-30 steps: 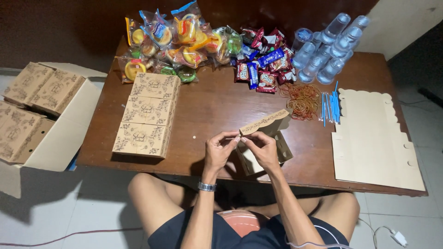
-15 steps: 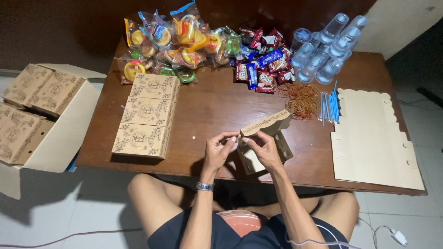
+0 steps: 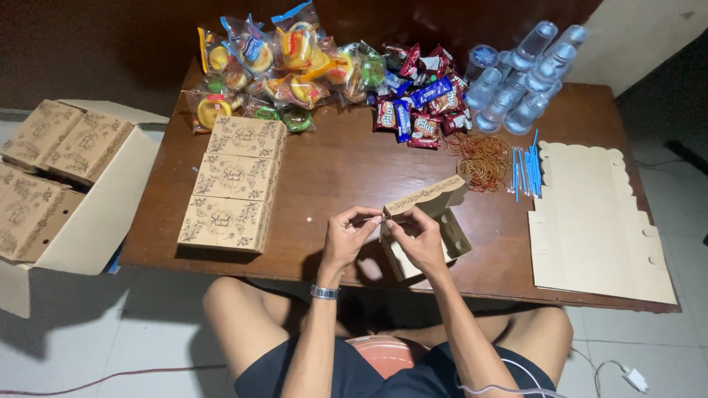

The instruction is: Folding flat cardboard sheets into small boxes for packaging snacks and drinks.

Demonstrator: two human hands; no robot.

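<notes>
wooden table (image 3: 332, 177): both hands, left (image 3: 346, 236) & right (image 3: 422, 239), fingers pinched on half-folded cardboard box (image 3: 428, 221).

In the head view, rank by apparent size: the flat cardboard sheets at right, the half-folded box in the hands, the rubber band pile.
1. Flat tan cardboard sheets
2. Half-folded tan printed box
3. Orange rubber band pile, clearly smallest

I count three closed printed boxes (image 3: 232, 183) in a row at 9 o'clock, one half-folded box (image 3: 426, 225) in both hands at 6, one stack of flat box blanks (image 3: 597, 221) at 3. Cups, snacks: too bunched to count.
</notes>
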